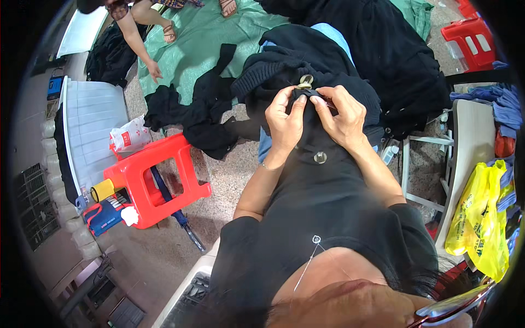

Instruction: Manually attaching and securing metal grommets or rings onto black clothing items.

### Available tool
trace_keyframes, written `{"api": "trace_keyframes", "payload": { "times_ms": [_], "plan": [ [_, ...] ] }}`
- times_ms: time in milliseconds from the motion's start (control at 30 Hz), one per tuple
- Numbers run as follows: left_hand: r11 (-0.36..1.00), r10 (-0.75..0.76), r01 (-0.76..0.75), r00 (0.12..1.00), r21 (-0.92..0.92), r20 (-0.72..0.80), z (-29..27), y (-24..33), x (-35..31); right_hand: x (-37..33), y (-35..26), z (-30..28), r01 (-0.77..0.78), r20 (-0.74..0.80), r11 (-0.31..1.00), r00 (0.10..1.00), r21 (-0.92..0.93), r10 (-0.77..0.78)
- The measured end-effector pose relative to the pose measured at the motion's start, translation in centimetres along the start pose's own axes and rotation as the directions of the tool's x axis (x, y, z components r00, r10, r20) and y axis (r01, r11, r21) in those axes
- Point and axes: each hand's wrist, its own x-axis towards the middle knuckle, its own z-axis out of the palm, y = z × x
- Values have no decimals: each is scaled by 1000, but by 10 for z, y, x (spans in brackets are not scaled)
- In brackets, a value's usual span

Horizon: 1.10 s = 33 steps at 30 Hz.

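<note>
A black knit cardigan with ribbed trim lies across my lap. My left hand pinches the edge of its dark fabric between thumb and fingers. Opposite it, my right hand is closed on the same edge, the two thumb tips almost touching. Just beyond the fingertips sits a large, shiny pale button. Another round button shows on the dark cloth nearer my body. Whatever lies right under the fingertips is too small to make out.
At the left a red plastic stool stands near a folded umbrella. Black garments lie on a green tarp, and another person's hand reaches toward them. A large black pile is at the far right. A yellow bag lies to the right.
</note>
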Motion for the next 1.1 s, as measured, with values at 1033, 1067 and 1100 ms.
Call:
{"api": "trace_keyframes", "payload": {
  "times_ms": [1033,1067,1100],
  "plan": [
    [993,53,-47,997,107,-48,-1,-12,1,0,-3,-1,-134,25,988,991,73,133],
    [988,81,-75,996,132,-41,-1,-12,0,0,-2,0,-117,20,991,993,67,116],
    [982,110,-104,993,156,-33,0,-12,0,0,-1,1,-100,15,993,995,61,100]
  ]
}}
